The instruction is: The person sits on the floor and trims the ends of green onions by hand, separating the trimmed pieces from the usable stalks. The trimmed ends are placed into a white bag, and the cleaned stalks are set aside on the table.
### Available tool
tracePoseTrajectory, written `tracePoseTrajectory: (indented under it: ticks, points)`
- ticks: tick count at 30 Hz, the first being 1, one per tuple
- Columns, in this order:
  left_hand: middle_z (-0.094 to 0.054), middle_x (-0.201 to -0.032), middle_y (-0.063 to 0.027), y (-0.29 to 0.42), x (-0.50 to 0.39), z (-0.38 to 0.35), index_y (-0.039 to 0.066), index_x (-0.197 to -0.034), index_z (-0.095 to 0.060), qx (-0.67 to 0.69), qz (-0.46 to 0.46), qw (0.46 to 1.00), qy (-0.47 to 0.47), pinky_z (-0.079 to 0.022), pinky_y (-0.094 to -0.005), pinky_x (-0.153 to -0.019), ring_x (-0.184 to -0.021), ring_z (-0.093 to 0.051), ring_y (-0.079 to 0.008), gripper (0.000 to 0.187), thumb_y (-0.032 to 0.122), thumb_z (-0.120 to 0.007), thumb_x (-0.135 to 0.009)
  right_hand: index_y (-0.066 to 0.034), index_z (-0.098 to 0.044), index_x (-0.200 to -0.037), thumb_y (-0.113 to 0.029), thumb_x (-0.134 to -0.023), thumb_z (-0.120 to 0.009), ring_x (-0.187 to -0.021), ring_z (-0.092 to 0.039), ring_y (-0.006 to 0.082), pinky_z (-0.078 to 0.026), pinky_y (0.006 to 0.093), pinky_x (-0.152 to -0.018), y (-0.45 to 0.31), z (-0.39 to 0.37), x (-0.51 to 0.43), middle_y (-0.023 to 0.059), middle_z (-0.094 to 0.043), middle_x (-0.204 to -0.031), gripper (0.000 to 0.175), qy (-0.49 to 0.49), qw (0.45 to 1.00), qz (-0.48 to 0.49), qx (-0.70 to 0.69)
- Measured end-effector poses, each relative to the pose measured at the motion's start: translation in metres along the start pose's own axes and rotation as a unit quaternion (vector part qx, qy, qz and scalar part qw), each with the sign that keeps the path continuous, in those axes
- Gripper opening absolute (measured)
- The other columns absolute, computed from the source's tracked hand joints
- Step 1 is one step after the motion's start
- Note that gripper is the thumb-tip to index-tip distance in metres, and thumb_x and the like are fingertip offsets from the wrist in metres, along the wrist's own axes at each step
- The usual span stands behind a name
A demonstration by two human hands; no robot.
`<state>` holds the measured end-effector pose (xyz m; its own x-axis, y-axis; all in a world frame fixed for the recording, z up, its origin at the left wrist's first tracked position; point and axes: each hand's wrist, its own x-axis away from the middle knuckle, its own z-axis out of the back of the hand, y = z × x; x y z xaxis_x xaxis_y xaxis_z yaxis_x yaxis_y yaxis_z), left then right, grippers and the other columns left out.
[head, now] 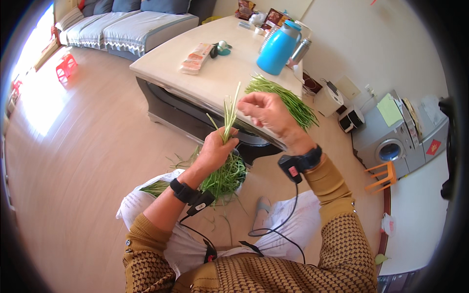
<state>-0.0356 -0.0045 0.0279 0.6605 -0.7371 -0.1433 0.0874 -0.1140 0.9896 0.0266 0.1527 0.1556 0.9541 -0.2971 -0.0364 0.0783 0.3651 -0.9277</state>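
My left hand (217,149) grips a small bunch of thin green stalks, likely garlic chives (229,119), with their pale ends pointing up. Just right of those ends is my right hand (267,111), its fingers curled and thumb near the forefinger; whether anything small is pinched there is too blurred to tell. Below my left hand lies a tangled heap of green stalks and leaves (224,179), apparently in a container mostly hidden by them. More stalks (157,187) show in a white plastic bag (161,178) by my left knee. A neat bundle of chives (282,99) rests on the table's edge behind my right hand.
The pale table (220,78) carries a blue thermos jug (276,49), a steel flask (302,49) and an orange-white packet (198,58). Cables (296,205) hang from my wrist straps. An orange stool (384,174) stands right, a red one (66,67) far left.
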Motion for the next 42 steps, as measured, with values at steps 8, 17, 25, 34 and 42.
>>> tracePoseTrajectory:
  ticks: [8, 17, 25, 34, 42]
  points:
    - [-0.053, -0.073, 0.0049, -0.008, 0.008, -0.001, 0.001, -0.111, -0.063, -0.014, 0.028, 0.999, -0.024, -0.038, -0.0222, -0.052, -0.060, -0.048, -0.0040, 0.028, 0.012, -0.069, -0.087, -0.0058, -0.064, -0.093, -0.016, -0.094, -0.064, -0.067, -0.065, 0.0096, -0.053, 0.0213, -0.058, 0.003, 0.010, 0.019, 0.0040, -0.069, -0.082, 0.011, 0.116, 0.969, 0.080, -0.201]
    - [-0.051, -0.065, 0.0040, -0.047, 0.013, 0.024, 0.003, -0.105, -0.064, -0.017, 0.202, 0.979, -0.003, -0.036, -0.0229, -0.047, -0.052, -0.044, -0.0061, 0.022, 0.008, -0.068, -0.084, -0.0049, -0.062, -0.094, -0.017, -0.097, -0.060, -0.076, -0.068, 0.0170, -0.059, 0.0283, -0.065, -0.013, 0.114, 0.057, 0.0088, -0.069, -0.085, 0.013, 0.241, 0.884, 0.220, -0.335]
    - [-0.045, -0.061, 0.0043, -0.092, 0.008, 0.054, 0.002, -0.098, -0.067, 0.039, 0.256, 0.960, 0.106, -0.031, -0.0245, -0.042, -0.046, -0.038, -0.0064, 0.014, 0.009, -0.066, -0.086, -0.0039, -0.060, -0.094, -0.016, -0.095, -0.063, -0.072, -0.068, 0.0168, -0.060, 0.0281, -0.063, -0.005, 0.128, 0.076, 0.0093, -0.068, -0.084, 0.013, 0.308, 0.874, 0.211, -0.310]
    - [-0.042, -0.060, 0.0057, -0.091, 0.001, 0.073, 0.007, -0.092, -0.060, 0.106, 0.289, 0.927, 0.212, -0.026, -0.0220, -0.037, -0.042, -0.035, -0.0042, 0.012, 0.014, -0.069, -0.087, -0.0028, -0.061, -0.092, -0.015, -0.094, -0.065, -0.068, -0.067, 0.0172, -0.059, 0.0277, -0.058, -0.015, 0.146, 0.095, 0.0101, -0.068, -0.083, 0.013, 0.364, 0.861, 0.236, -0.267]
    - [-0.045, -0.063, 0.0083, 0.004, 0.011, -0.006, 0.006, -0.096, -0.066, 0.189, 0.150, 0.970, 0.011, -0.025, -0.0191, -0.040, -0.046, -0.035, -0.0006, 0.017, 0.019, -0.074, -0.088, -0.0023, -0.057, -0.088, -0.015, -0.093, -0.067, -0.064, -0.064, 0.0119, -0.059, 0.0263, -0.057, 0.010, 0.072, 0.059, 0.0073, -0.066, -0.079, 0.017, 0.276, 0.921, 0.165, -0.221]
